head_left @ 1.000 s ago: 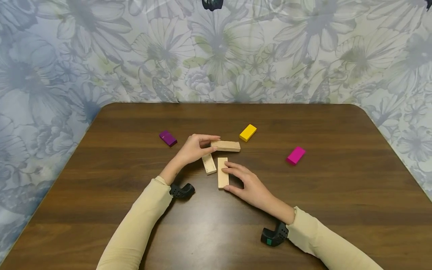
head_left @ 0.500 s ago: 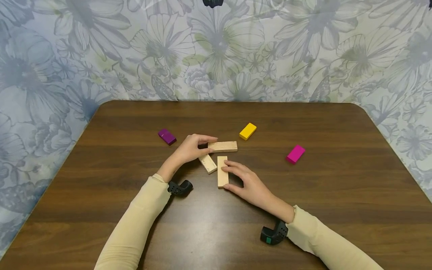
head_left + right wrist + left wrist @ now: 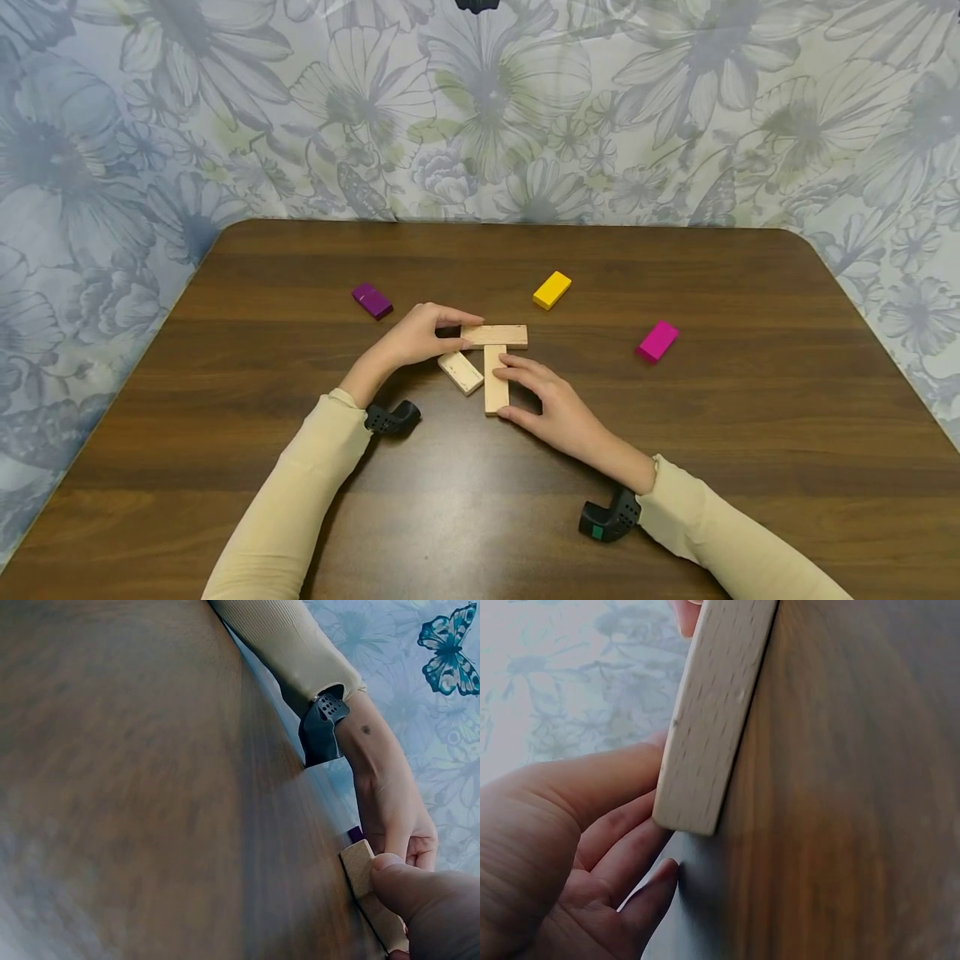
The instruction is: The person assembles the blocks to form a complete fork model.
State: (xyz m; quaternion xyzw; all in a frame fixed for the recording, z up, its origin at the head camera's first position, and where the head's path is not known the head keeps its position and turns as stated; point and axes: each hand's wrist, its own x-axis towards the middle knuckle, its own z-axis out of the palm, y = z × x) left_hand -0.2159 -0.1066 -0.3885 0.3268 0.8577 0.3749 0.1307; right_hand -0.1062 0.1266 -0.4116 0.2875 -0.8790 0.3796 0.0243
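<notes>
Around the middle of the table (image 3: 675,467) we find the tightest spot: three wooden blocks (image 3: 495,337) lie together there, with our left hand (image 3: 416,337) on their left and our right hand (image 3: 551,406) on their right, so only the far side stays open to reach them. A purple block (image 3: 372,300) sits near the left hand's far side, a yellow block (image 3: 552,289) just beyond the wooden ones, and a pink block (image 3: 657,342) well apart to the right. We see bare tabletop between these three, along both side edges, and across the whole near strip between our sleeves (image 3: 300,492).
</notes>
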